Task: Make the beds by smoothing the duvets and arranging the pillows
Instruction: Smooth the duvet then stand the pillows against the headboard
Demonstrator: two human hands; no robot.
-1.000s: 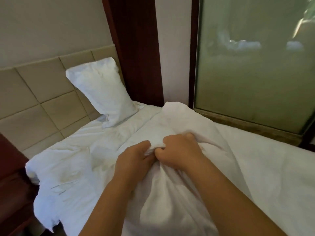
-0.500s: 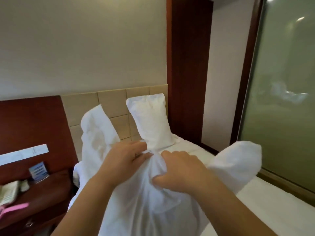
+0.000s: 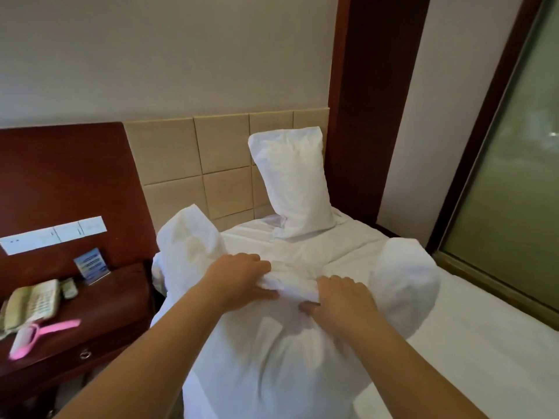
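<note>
A white pillow in its case [image 3: 272,352] is held up in front of me over the near end of the bed [image 3: 472,358]. Its two corners stick up at the left [image 3: 189,237] and the right [image 3: 405,282]. My left hand [image 3: 239,279] and my right hand [image 3: 341,300] both grip the bunched cloth along its upper edge, close together. A second white pillow [image 3: 292,182] stands upright against the beige tiled headboard [image 3: 187,164]. The white sheet lies rumpled near the head of the bed.
A dark red nightstand [image 3: 99,316] at the left carries a cream telephone [image 3: 33,303], a remote, a small blue card [image 3: 90,263] and a pink-handled lint roller [image 3: 39,334]. A dark wooden post [image 3: 372,116] and a frosted glass panel [image 3: 520,176] stand at the right.
The pillow has come up off the bed and now hangs lower in view than half a second ago. My hands have moved slightly apart along its edge. My view has swung left.
</note>
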